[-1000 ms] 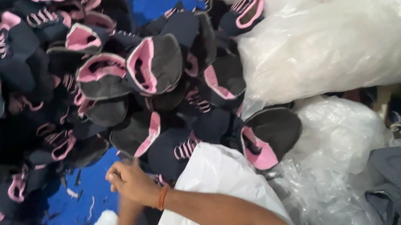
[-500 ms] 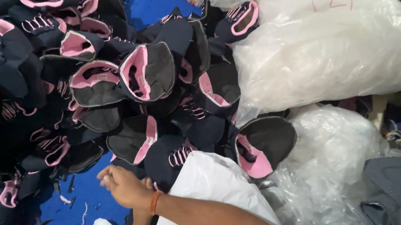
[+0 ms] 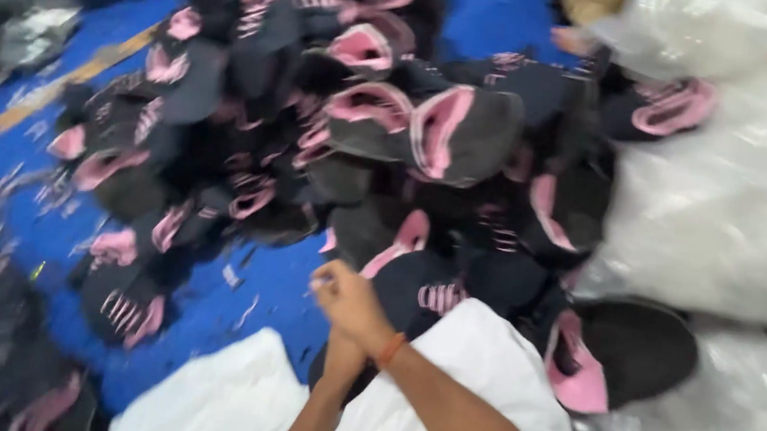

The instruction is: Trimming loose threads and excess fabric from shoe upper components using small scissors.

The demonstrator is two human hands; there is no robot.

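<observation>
Right hand (image 3: 350, 300) curled, pinching small pale scrap, identity unclear. Left hand (image 3: 340, 360) beneath it, mostly hidden; grip cannot tell. Both at pile edge, beside shoe uppers (image 3: 413, 291), over white bag (image 3: 472, 370), blue floor (image 3: 270, 284). Judgement: keep pinch firm, wrists low.

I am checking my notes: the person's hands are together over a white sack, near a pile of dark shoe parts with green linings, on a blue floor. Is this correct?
Not quite. The head view shows the dark shoe parts have pink linings, not green. The rest holds: the hands meet over the white sack on the blue floor.
</observation>
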